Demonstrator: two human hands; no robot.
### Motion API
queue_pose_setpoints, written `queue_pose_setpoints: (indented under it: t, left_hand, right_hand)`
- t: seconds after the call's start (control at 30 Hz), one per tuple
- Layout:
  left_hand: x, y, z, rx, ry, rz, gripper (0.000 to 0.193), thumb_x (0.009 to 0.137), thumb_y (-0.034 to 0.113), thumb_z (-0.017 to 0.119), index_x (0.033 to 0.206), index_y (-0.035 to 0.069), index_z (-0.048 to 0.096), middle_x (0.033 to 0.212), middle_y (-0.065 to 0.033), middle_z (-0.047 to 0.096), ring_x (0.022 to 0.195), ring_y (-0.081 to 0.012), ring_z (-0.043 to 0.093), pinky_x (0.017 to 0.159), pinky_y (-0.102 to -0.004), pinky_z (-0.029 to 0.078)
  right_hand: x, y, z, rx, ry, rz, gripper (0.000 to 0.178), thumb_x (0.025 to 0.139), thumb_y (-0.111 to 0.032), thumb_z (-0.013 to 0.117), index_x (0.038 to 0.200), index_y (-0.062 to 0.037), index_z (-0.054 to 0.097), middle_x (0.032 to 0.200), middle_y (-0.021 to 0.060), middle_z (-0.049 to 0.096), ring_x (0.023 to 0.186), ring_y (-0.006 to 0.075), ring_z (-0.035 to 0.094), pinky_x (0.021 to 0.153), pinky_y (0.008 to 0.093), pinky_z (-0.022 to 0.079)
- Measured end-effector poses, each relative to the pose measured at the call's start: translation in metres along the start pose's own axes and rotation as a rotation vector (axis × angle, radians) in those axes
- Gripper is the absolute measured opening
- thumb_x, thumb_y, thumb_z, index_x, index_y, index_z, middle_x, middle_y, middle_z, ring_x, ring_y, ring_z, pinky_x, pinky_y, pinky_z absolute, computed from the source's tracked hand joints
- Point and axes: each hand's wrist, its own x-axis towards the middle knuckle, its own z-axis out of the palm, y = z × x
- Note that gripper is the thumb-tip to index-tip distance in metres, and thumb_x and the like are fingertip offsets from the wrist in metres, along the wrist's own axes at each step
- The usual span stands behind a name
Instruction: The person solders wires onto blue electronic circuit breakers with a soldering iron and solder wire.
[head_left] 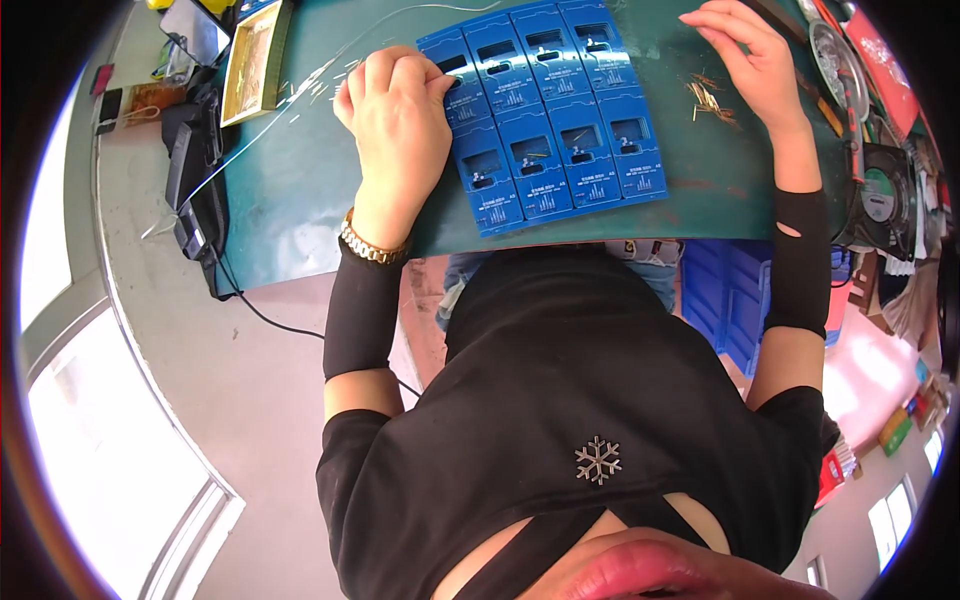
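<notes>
A blue panel (548, 108) of joined rectangular units, each with a dark window, lies on the green work surface before me. My left hand (400, 115) is at its upper left corner, fingers curled down and closed. Whatever they grip, if anything, is hidden beneath them. Thin silvery pins (345, 78) lie scattered beside those fingers. Right of the panel, my right hand (752, 62) is raised, its fingers stretched leftward and apart, with nothing visible in them. Below and left of it sits a small heap of brass-coloured pins (706, 100). Small metal bits show in some of the panel's windows.
A shallow yellow-edged tray (254, 62) stands at the far left, near a black bag-like object (192, 170). A white wire (255, 135) crosses the green table (290, 205). To the right are a round black device (882, 198) and tools. Blue crates (725, 290) stand below the table edge.
</notes>
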Motion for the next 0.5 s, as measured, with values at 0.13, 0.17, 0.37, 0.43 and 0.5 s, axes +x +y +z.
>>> queue_pose_setpoints:
  t: [0.13, 0.17, 0.37, 0.43, 0.5]
  left_hand:
    - [-0.001, 0.0, 0.0, 0.045, -0.016, -0.035, 0.008, 0.087, 0.014, 0.069, 0.089, 0.01, 0.063, 0.106, -0.003, 0.063, 0.101, -0.0281, 0.056, 0.095, -0.0433, 0.036]
    - [-0.003, -0.003, 0.001, -0.015, -0.031, -0.087, 0.008, 0.086, 0.013, 0.07, 0.089, 0.01, 0.063, 0.104, -0.0032, 0.062, 0.104, -0.0282, 0.055, 0.098, -0.0463, 0.034]
    - [-0.001, -0.003, 0.006, -0.183, 0.014, -0.115, 0.008, 0.087, 0.009, 0.067, 0.092, 0.009, 0.061, 0.103, -0.0055, 0.061, 0.104, -0.0283, 0.054, 0.099, -0.0477, 0.033]
    - [-0.001, -0.006, 0.007, -0.266, 0.024, -0.113, 0.008, 0.088, 0.008, 0.067, 0.093, 0.008, 0.06, 0.103, -0.0061, 0.061, 0.103, -0.0283, 0.055, 0.098, -0.047, 0.034]
    - [-0.003, -0.007, 0.008, -0.305, 0.009, -0.108, 0.007, 0.088, 0.008, 0.066, 0.093, 0.008, 0.06, 0.103, -0.0067, 0.061, 0.101, -0.0285, 0.056, 0.096, -0.0457, 0.035]
  right_hand:
    - [0.001, -0.003, 0.018, 0.24, 0.05, 0.192, 0.014, 0.078, 0.011, 0.065, 0.088, 0.0017, 0.071, 0.086, 0.007, 0.065, 0.079, 0.0166, 0.063, 0.07, 0.0262, 0.048]
    - [0.003, -0.004, 0.024, 0.295, 0.046, 0.174, 0.014, 0.078, 0.011, 0.065, 0.086, 0.0017, 0.071, 0.087, 0.0066, 0.066, 0.08, 0.0155, 0.063, 0.07, 0.0255, 0.047]
    - [0.021, -0.034, 0.064, 0.663, 0.012, 0.369, 0.019, 0.084, 0.01, 0.06, 0.098, 0.0016, 0.069, 0.084, 0.0023, 0.064, 0.072, 0.0067, 0.059, 0.065, 0.02, 0.046]
    - [0.03, -0.048, 0.074, 0.729, -0.038, 0.424, 0.022, 0.085, 0.008, 0.063, 0.106, 0.0017, 0.064, 0.08, -0.0011, 0.062, 0.066, 0.0031, 0.055, 0.06, 0.018, 0.044]
    - [0.033, -0.059, 0.078, 0.5, -0.065, 0.391, 0.02, 0.085, 0.005, 0.064, 0.104, 0.0009, 0.065, 0.077, -0.0006, 0.062, 0.065, 0.0035, 0.054, 0.058, 0.0199, 0.044]
